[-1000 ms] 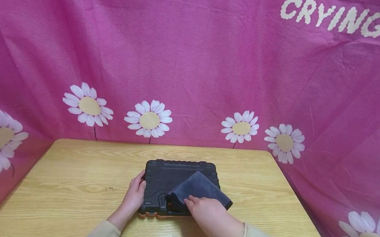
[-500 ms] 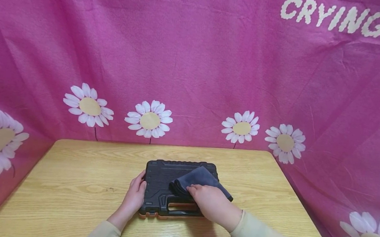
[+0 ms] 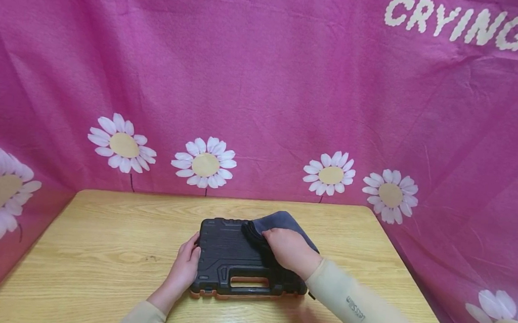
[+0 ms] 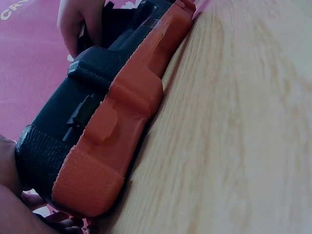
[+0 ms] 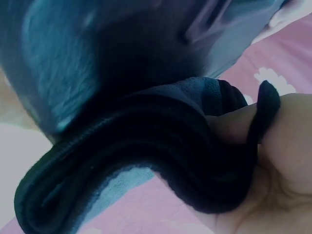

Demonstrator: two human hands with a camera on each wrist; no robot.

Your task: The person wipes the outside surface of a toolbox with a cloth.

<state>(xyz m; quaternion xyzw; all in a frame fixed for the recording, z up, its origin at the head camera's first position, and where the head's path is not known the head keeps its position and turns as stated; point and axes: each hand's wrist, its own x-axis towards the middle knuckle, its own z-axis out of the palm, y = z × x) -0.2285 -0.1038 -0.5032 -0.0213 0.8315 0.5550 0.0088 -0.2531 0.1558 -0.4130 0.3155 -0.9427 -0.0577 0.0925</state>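
Observation:
A black plastic tool case with an orange lower half lies flat on the wooden table, its handle toward me. My left hand grips the left side of the case. In the left wrist view the left thumb and fingers wrap the corner of the case. A folded dark grey cloth with black edging is held in my right hand, on top of the case at its right rear. In the right wrist view the layered cloth is pinched between thumb and fingers, against the case's surface.
The light wooden table extends around the case on every side. A pink curtain with daisies and white letters hangs behind it and along both sides. A bright light reflection shows near the front of the table.
My right hand has moved the cloth away from me across the lid, from near the handle to the right rear. The case's handle is now uncovered. The left hand stays in place.

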